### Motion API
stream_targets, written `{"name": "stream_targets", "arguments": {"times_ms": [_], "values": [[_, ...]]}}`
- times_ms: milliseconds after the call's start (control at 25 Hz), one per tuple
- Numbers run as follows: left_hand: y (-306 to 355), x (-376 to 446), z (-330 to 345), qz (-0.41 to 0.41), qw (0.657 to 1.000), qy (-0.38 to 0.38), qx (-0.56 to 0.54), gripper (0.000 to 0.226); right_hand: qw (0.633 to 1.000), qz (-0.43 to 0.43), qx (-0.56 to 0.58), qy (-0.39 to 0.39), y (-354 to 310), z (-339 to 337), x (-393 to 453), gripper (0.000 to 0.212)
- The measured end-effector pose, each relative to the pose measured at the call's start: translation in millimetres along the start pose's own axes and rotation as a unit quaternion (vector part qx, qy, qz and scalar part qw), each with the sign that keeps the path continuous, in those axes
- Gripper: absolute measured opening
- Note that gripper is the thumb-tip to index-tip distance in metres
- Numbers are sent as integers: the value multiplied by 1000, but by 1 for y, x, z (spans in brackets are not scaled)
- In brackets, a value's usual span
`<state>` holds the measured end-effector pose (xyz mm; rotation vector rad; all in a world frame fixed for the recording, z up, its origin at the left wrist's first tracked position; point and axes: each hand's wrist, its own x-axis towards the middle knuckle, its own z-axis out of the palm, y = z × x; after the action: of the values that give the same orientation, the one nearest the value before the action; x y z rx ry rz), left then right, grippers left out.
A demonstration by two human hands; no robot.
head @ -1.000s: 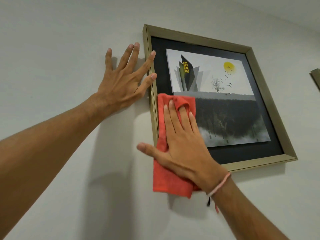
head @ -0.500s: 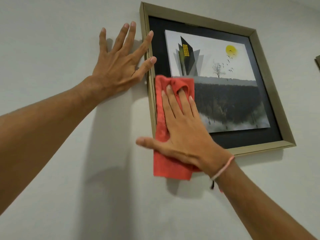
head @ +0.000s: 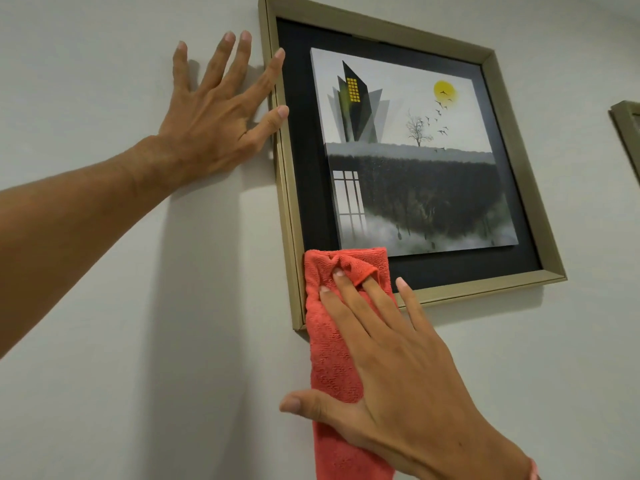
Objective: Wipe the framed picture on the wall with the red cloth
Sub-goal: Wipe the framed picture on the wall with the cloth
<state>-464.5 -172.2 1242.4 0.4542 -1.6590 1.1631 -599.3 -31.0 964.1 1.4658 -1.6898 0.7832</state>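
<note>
Hangs on the wall (head: 104,341) at the 1 o'clock side of the view: the picture (head: 408,157), square, in a dull gold frame (head: 289,216) with mitred corners, a black mat and a printed panel standing proud of it. Probably light but loosely hung, so apt to swing or tilt under a sideways push; best steadied at the frame's edge, not on the glossy print.

Left hand (head: 211,123) open and flat at 10 o'clock, fingers spread, index and thumb tips touching the frame's left rail (a brace, by the look of it). Grips nothing.

Right hand (head: 391,372) at 5 o'clock, flat and open too, pressing the cloth (head: 332,358) against the frame's lower-left corner. No clenching; fingers laid along the fabric, two tips tucked under a fold near its top edge.

Cloth red, soft, nubbly terry, folded into a long strip; top end on the mat just below the print, lower end trailing down over bare wall. Limp stuff, likely to bunch or slip unless held by palm pressure.

Wall smooth, off-white, matte. Second frame (head: 627,133) partly visible at 3 o'clock.
</note>
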Motion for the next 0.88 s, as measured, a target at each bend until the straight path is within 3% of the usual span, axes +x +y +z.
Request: {"name": "stream_targets", "arguments": {"times_ms": [280,440,560,680,880], "values": [[0,-1,-1,6,1000,-2,6,78,999,37,-27,2,30,-3,-7,113],[1,-1,0,3,1000,1,7,78,993,104,-55,2,75,-9,-13,111],[1,-1,0,0,1000,3,7,78,989,147,2,-11,92,-14,-12,117],[2,-1,1,-1,1000,3,10,79,987,142,78,-9,72,-17,-10,125],[1,-2,1,1,1000,-1,9,79,988,64,143,-4,-4,-9,-5,125]]}}
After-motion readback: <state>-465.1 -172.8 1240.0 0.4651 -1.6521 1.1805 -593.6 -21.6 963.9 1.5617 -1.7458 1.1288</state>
